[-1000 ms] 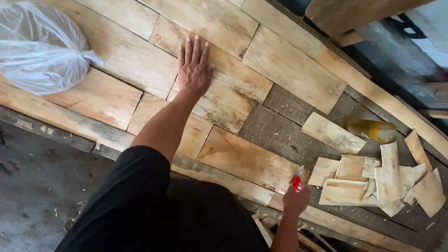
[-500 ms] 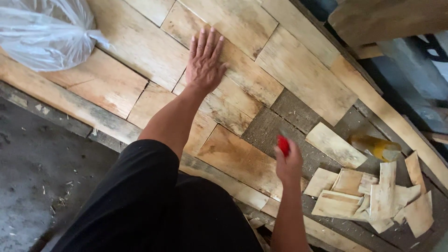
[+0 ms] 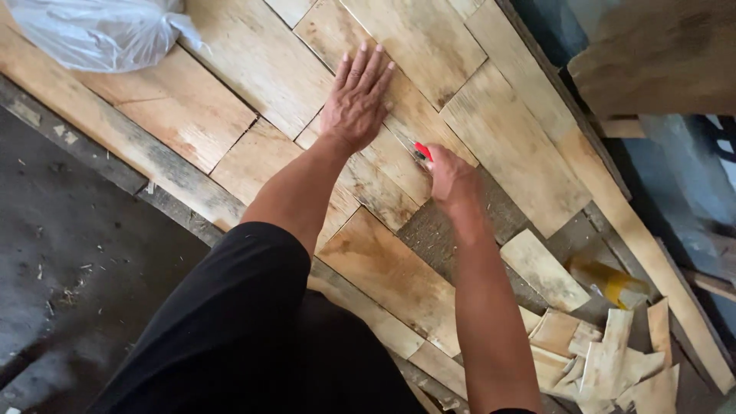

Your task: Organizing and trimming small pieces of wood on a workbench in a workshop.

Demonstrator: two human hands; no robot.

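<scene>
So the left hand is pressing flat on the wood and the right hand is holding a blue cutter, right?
Not quite. The cutter in the right hand is red, not blue, as the head view shows. The left hand does lie flat on the wooden panels.

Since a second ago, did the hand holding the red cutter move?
Yes. The right hand with the small red cutter went from the pile of loose wood offcuts up beside the flat left hand on the pale wooden panel.
</scene>
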